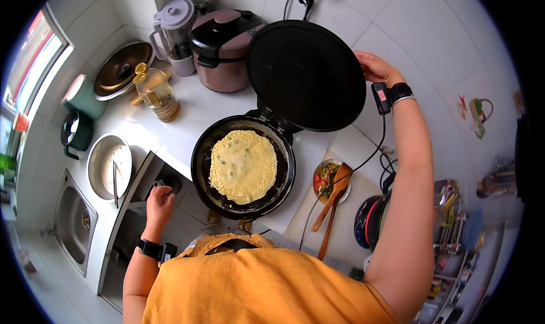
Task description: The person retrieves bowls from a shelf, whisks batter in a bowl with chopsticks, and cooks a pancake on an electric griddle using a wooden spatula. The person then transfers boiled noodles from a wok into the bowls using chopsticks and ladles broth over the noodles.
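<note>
My right hand [377,68] grips the far right edge of a round black griddle lid [306,74], which stands raised on its hinge; some fingertips are hidden at the rim. Below the lid, the black electric griddle [198,190] holds a flat, round, pale yellow pancake [243,166] flecked with green. My left hand [159,207] hangs near the counter's front edge, left of the griddle. Its fingers are loosely curled, with a gap between them and nothing held.
A metal bowl [95,176] with chopsticks [115,182] sits left, beside the sink [74,210]. Behind are an oil bottle [159,97], a rice cooker [221,68] and a blender [175,28]. Right of the griddle, wooden utensils [326,210] rest across a bowl of chopped vegetables [322,179]. A cord [372,153] hangs from my right wrist.
</note>
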`<state>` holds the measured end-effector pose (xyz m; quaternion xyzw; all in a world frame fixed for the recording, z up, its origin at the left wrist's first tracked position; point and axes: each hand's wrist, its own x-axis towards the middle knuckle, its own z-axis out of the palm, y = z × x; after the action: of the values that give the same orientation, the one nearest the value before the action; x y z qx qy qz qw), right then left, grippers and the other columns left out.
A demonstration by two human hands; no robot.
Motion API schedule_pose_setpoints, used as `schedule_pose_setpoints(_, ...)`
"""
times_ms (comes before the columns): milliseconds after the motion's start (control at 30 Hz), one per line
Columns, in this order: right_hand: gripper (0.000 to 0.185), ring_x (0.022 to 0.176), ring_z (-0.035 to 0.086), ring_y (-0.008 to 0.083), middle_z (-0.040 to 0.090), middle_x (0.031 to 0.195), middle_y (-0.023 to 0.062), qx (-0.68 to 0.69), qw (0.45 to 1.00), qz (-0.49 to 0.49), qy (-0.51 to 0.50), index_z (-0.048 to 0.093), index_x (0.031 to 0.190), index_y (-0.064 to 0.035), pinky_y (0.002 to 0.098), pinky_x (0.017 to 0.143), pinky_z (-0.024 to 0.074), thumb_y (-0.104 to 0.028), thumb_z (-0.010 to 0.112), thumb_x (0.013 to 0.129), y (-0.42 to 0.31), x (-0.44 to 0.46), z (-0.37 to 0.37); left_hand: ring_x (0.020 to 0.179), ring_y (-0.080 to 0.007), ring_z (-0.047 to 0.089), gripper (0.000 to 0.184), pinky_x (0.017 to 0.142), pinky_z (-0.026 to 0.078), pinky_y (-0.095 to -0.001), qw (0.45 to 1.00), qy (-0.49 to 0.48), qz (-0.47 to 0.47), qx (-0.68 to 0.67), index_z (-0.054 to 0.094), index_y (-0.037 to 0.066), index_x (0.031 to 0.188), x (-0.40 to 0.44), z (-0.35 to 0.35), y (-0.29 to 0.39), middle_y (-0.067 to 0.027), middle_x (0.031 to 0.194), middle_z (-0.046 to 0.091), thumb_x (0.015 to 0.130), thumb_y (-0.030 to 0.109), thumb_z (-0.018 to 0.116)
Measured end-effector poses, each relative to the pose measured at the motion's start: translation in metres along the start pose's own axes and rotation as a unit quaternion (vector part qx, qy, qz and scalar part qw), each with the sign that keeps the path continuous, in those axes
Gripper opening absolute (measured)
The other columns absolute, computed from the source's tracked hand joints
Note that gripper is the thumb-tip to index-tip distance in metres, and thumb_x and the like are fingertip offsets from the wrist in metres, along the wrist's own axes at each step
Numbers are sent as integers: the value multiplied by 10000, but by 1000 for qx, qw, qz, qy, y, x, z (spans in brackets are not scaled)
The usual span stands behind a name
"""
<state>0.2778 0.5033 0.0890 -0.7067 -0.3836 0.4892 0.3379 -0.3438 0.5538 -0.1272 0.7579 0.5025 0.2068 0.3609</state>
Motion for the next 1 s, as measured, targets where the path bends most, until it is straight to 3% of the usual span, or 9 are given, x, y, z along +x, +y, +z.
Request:
schedule_pose_setpoints(100,415,1063,501,162,509,1201,60,82,987,-79,-110,429,1259,-66,332,876,421,-290,446,910,-2,21,3,698,-199,576,191,628,465,-279,999,18,-23,15,581,20,913,-11,-12,6,-99,880,563,730,61,613)
schedule_pose_setpoints(333,417,1014,529,140,529,1174,86,69,982,-81,-156,421,1244,7,252,872,430,-231,470,905,-19,34,15,725,-203,573,180,653,458,-285,997,37,-48,40,574,11,915,-23,-23,22,-103,886,561,742,48,608)
schedule_pose_setpoints(533,463,991,538,125,531,1171,74,-13,977,-102,-184,420,1250,-7,243,866,434,-280,508,886,-18,47,7,721,-199,572,200,654,454,-288,999,35,-22,27,567,16,929,-20,-20,27,-100,880,557,736,49,612)
schedule_pose_setpoints(667,491,990,540,125,522,1188,81,-18,984,-85,-158,390,1280,-28,246,852,442,-291,512,884,-25,29,27,717,-201,572,196,651,457,-294,999,34,18,21,569,18,928,-14,-18,28,-98,880,558,739,52,609)
schedule_pose_setpoints(767,484,939,544,94,553,1115,48,2,985,-71,-156,401,1262,-51,234,788,459,-310,529,874,-27,18,45,715,-206,572,188,645,458,-296,1000,18,9,-8,573,17,921,-6,-17,28,-102,870,560,741,59,608)
schedule_pose_setpoints(833,388,839,539,58,567,984,-3,15,981,-56,-185,450,1169,-79,207,705,456,-312,535,871,-33,8,62,714,-208,573,184,644,459,-297,1000,20,19,-9,575,17,916,0,-14,22,-104,866,561,742,66,609)
schedule_pose_setpoints(867,394,908,549,84,558,1028,37,6,980,-47,-194,401,1196,-69,216,816,437,-242,531,868,-25,14,66,713,-209,574,180,642,460,-297,999,20,32,-9,578,17,911,3,-15,19,-107,861,563,742,72,610)
schedule_pose_setpoints(900,239,858,555,82,561,919,15,5,978,-45,-205,440,1015,-84,208,758,437,-200,559,842,-31,2,85,713,-209,574,180,642,460,-297,999,20,32,-7,578,17,911,7,-16,18,-107,861,563,742,72,610)
schedule_pose_setpoints(1000,267,794,551,79,564,797,13,-64,984,-59,-156,375,859,-105,216,680,427,-149,627,781,-34,-25,142,721,-208,583,186,647,468,-296,999,7,37,-7,585,14,909,16,-21,17,-112,873,571,744,93,616)
